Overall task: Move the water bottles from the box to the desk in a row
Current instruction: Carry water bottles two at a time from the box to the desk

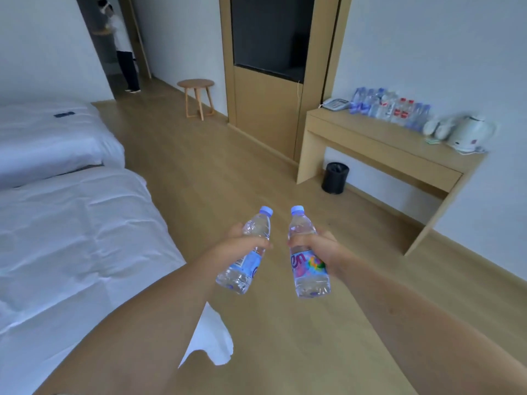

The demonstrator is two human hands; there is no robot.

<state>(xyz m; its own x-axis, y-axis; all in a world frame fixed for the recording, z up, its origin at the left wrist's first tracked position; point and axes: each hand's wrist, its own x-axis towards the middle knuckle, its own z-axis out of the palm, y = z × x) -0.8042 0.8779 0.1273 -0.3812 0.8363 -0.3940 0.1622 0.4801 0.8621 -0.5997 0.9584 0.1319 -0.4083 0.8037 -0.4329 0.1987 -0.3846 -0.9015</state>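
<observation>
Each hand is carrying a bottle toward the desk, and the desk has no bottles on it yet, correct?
Not quite. The head view shows the left hand and right hand each gripping a bottle, but the desk already holds a row of bottles between the phone and kettle.

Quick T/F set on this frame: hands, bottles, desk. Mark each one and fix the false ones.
1. Each hand holds one water bottle. True: the left hand grips the left bottle and the right hand grips the right bottle.
2. The held bottles have red caps. False: both caps are light blue.
3. Bottles already stand on the desk. True: a row of bottles runs along the wall.
4. The kettle sits on the floor. False: it is on the desk.
5. The black bin sits on the stool. False: it is on the floor under the desk.
</observation>
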